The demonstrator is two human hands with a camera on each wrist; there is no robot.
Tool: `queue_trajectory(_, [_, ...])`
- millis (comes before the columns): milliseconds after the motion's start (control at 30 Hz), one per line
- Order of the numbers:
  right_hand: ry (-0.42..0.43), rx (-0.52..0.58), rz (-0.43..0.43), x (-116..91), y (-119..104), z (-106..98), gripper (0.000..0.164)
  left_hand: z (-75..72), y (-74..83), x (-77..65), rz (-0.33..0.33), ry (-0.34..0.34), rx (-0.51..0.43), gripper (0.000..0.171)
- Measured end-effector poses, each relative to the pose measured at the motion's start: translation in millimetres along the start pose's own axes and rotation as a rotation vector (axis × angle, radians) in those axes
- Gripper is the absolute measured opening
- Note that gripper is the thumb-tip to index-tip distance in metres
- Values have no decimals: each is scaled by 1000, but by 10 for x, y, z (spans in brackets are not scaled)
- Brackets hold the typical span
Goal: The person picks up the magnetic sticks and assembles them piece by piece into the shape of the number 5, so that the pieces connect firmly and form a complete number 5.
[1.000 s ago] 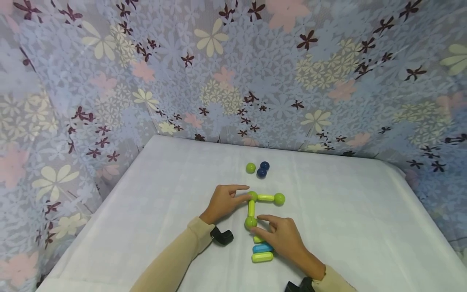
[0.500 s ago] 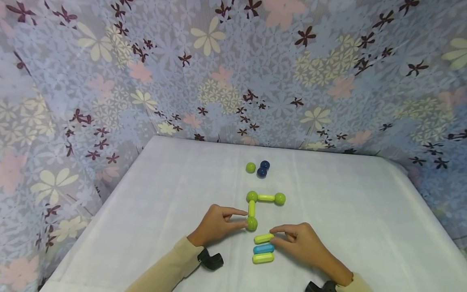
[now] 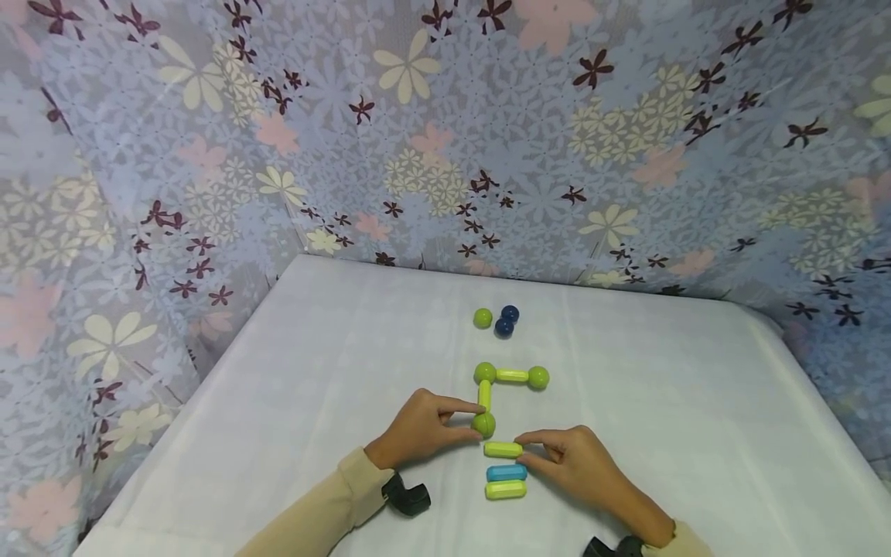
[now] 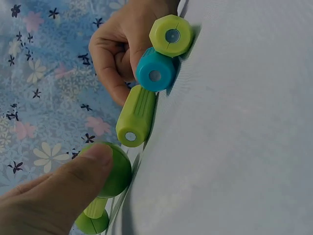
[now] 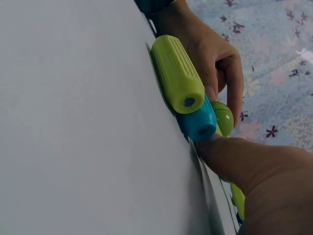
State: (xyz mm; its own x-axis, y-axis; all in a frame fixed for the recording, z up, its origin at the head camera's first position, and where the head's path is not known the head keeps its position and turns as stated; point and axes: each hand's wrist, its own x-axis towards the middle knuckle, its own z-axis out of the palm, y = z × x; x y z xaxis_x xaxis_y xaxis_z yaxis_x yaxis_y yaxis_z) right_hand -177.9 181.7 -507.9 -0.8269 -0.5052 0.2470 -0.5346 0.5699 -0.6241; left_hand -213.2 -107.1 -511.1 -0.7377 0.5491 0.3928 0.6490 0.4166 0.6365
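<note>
My left hand (image 3: 421, 425) pinches the lower green ball (image 3: 483, 425) of a joined magnetic figure, and its thumb lies on that ball in the left wrist view. From this ball a yellow-green magnetic rod (image 3: 484, 394) runs up to a corner ball (image 3: 485, 373). A second rod (image 3: 512, 376) leads right from there to an end ball (image 3: 539, 377). My right hand (image 3: 578, 464) pinches the right end of a loose yellow-green rod (image 3: 503, 450), which lies just below the lower ball. Metal discs show in the rod ends in the left wrist view.
Nearer me lie a blue rod (image 3: 506, 473) and another yellow-green rod (image 3: 505, 490), side by side. Farther back sit a loose green ball (image 3: 483, 318) and two dark blue balls (image 3: 504, 328). Floral cloth (image 3: 418, 155) hangs behind the white-covered table (image 3: 661, 371).
My left hand has come down from the corner ball to the lower ball. My right hand has left the lower ball for the loose rod, which has turned level and shifted slightly up.
</note>
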Motion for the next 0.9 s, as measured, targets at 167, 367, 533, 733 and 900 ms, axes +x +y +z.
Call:
queue_trajectory(167, [-3,1,22,0,-8,0,19,9,-8,12,19,3,19,35])
queue_trajectory(367, [-3,45,23,-1,1,-14,20,-4,9,11,11,1,14,35])
queue_trajectory(533, [9,97,14,4,23,-47,18,-20,23,13,0,1,7,35])
queue_trajectory(733, [46,113,62,-4,48,-72,15,-9,27,15,-19,-8,4,35])
queue_trajectory(900, [101,102,100,-3,53,-79,14,-6,37,16,-18,-9,4,34])
